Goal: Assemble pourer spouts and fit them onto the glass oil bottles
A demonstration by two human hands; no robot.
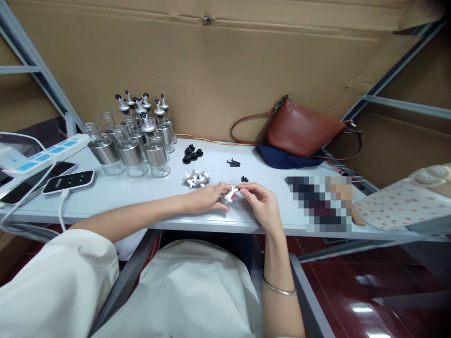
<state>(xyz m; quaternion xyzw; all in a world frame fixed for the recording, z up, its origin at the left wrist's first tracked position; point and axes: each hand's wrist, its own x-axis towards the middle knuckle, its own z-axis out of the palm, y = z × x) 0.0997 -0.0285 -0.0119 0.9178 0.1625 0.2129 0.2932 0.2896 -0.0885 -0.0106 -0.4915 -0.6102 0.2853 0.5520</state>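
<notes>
Between my hands, above the near part of the table, is a silver pourer spout [230,194]. My left hand [208,198] is closed on its wide base. The fingertips of my right hand [260,202] pinch at the spout's tip, where a small dark piece shows; its exact shape is too small to tell. Beyond my left hand lies a heap of silver spouts [196,179]. Farther back sit several black stoppers [192,153]. Small black bits [244,179] and a few thin black pieces [234,163] lie past my right hand.
Glass bottles with steel bands [131,157] crowd the table's left; several carry pourers. Left of them are a power strip [52,155], phone and cabled device [69,182]. A brown bag [303,126] rests on dark blue cloth [289,158] at back right. Cardboard [218,75] walls the back.
</notes>
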